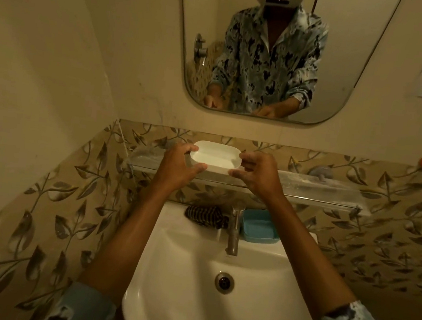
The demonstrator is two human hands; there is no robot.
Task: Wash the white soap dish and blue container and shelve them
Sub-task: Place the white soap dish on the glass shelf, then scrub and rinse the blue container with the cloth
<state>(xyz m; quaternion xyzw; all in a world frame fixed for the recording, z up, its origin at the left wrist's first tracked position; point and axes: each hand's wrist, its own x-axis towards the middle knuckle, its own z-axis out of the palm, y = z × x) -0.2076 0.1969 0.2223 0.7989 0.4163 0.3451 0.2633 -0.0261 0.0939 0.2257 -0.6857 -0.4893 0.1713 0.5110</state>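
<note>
- My left hand (177,168) and right hand (257,175) hold the white soap dish (215,160) between them, one at each end, with fingers and thumbs curled round its rim.
- The dish is above the tap (233,232), open side up, level with the glass shelf (319,184). I cannot tell whether it rests there.
- The blue container (257,227) sits just right of the tap on the sink (192,275) ledge.
- A striped cloth (204,215) lies just left of the tap.

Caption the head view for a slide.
Left hand and right hand hold white soap dish at shelf; blue container beside tap.
</note>
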